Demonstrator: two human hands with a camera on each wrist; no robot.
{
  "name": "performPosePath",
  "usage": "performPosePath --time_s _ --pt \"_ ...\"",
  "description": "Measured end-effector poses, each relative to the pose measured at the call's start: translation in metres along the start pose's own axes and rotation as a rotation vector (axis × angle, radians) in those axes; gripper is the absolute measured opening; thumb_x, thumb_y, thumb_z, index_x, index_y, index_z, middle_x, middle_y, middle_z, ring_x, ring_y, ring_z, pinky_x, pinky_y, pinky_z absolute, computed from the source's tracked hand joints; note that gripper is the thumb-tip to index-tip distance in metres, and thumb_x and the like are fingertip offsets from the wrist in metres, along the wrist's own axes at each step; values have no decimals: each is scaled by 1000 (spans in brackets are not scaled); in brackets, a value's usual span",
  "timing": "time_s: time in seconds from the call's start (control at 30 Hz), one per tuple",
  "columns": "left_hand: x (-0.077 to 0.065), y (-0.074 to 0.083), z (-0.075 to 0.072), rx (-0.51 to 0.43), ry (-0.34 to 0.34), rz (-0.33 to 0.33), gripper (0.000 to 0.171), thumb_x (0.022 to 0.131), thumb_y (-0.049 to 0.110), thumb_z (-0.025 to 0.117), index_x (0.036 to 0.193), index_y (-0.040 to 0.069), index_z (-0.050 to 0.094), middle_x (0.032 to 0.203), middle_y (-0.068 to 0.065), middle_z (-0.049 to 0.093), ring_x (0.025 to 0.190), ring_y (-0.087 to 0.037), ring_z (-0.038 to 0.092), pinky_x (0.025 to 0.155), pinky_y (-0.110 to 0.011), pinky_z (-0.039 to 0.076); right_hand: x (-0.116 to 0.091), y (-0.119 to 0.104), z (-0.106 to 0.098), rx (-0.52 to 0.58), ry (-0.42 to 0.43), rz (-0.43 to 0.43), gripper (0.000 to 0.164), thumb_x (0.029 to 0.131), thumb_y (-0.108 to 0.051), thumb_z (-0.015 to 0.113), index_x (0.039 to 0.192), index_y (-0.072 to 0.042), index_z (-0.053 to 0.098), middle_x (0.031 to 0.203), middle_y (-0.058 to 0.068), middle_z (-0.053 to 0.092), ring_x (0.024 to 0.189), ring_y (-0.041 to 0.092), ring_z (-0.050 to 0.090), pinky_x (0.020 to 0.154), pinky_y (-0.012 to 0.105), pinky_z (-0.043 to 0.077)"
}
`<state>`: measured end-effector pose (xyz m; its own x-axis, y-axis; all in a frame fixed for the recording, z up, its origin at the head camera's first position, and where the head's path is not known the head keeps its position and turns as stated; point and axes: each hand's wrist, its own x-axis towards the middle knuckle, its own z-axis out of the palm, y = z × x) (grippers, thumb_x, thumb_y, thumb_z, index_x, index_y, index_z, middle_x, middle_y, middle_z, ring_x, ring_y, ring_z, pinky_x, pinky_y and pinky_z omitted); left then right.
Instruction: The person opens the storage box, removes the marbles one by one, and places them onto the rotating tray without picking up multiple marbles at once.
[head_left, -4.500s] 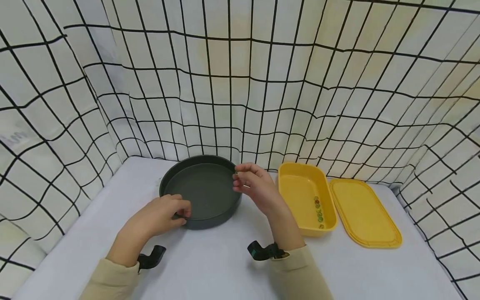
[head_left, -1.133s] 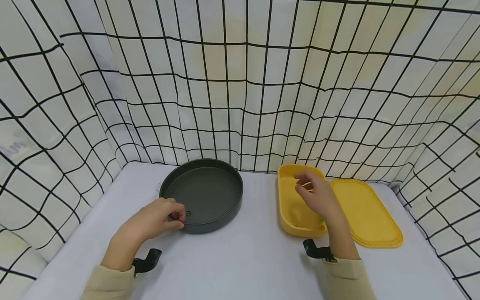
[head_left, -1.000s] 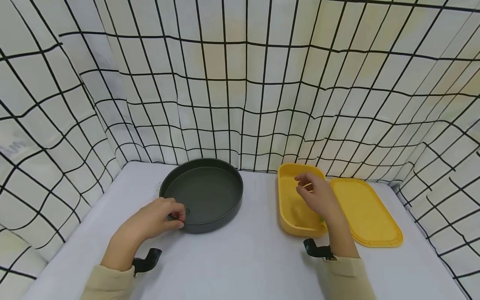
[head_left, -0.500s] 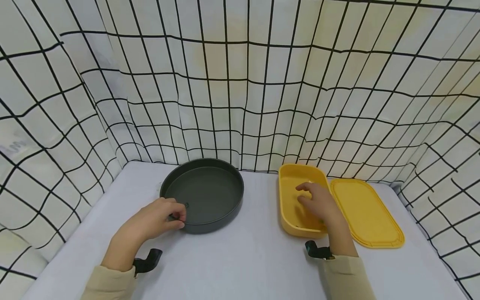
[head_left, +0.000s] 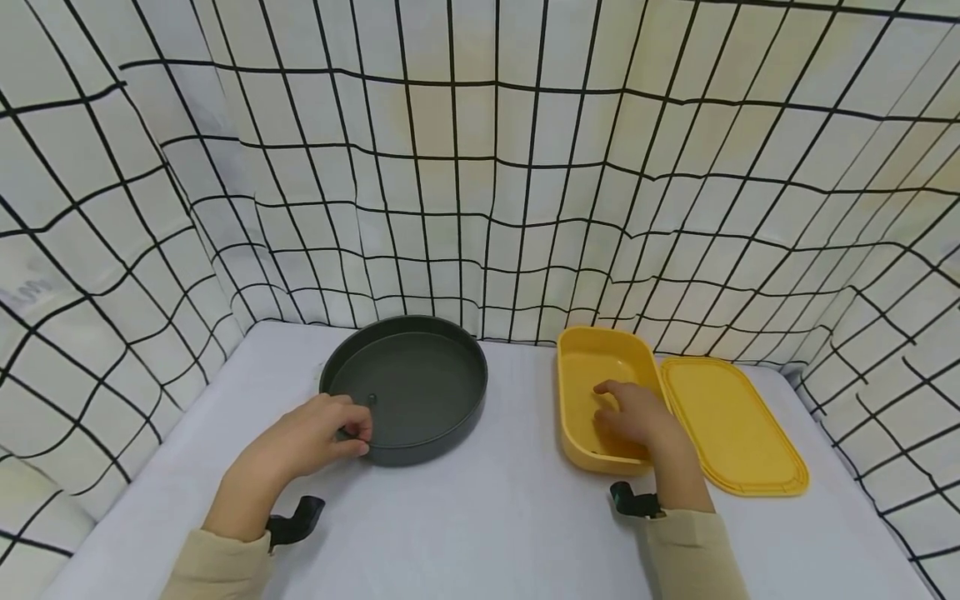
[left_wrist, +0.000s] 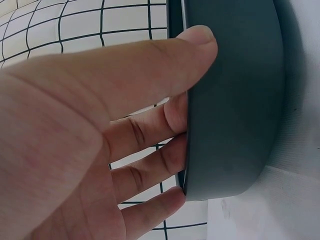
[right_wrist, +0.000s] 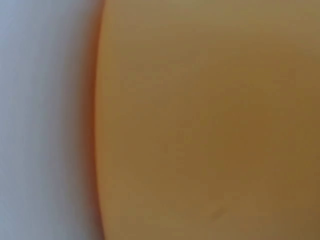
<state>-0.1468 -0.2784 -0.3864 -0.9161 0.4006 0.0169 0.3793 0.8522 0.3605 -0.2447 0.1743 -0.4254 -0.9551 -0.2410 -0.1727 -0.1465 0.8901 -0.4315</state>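
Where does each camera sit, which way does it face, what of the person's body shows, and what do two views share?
Head: worn on the head, facing forward and down at the dark pan, yellow box and yellow lid; left hand, right hand and sleeves show.
Left wrist: on that wrist, facing the dark pan's outer side; left thumb and fingers show.
Right wrist: on that wrist, facing a close, blurred yellow surface, probably the yellow box; no hand shows.
Shared: head and left wrist views show the left hand gripping the dark pan's rim.
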Motion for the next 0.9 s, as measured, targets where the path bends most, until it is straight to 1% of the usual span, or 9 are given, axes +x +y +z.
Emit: performPosePath --time_s 0.2,0.33,0.43,0.57,0.67,0.83,0.9 --pt "-1 0 1 -2 -1 2 25 83 19 81 79 31 60 86 11 57 86 -14 54 73 -34 44 -6 -8 0 -41 -25 60 45 95 -25 61 136 -8 56 135 22 58 113 35 55 104 56 41" --pt "-1 -1 0 1 2 6 25 83 19 81 79 31 60 85 12 56 86 -14 54 72 -33 43 -11 -14 -3 -60 -57 86 43 95 -25 62 133 -6 58 132 23 59 108 35 56 102 55 42" --pt "-1 -1 0 -2 5 9 24 83 19 81 79 30 60 85 12 55 85 -15 52 72 -34 43 -15 -17 -7 -76 -74 94 36 94 -25 63 124 -4 62 122 20 63 99 32 56 96 52 46" --pt "0 0 0 -2 4 4 23 83 20 81 80 30 60 84 13 54 84 -14 51 72 -34 43 -20 -20 -12 -86 -100 104 23 94 -23 63 110 -6 66 104 11 66 87 26 55 82 44 49" --pt "0 0 0 3 3 2 23 83 20 81 79 30 60 85 13 54 84 -12 51 72 -33 43 -23 -22 -14 -73 -134 118 19 94 -23 62 106 -9 66 94 7 64 82 24 55 73 39 48" --pt "0 -1 0 -1 -1 4 24 83 19 81 79 30 60 85 12 55 84 -13 51 71 -33 43 -27 -24 -13 -20 -187 137 14 93 -23 63 105 -14 65 85 5 59 78 22 54 65 35 42" --pt "0 -1 0 -2 -4 6 23 83 20 81 80 30 60 85 11 55 83 -13 51 71 -34 43 -26 -25 -11 11 -213 120 11 93 -23 64 101 -16 65 83 5 58 77 22 53 64 34 40"
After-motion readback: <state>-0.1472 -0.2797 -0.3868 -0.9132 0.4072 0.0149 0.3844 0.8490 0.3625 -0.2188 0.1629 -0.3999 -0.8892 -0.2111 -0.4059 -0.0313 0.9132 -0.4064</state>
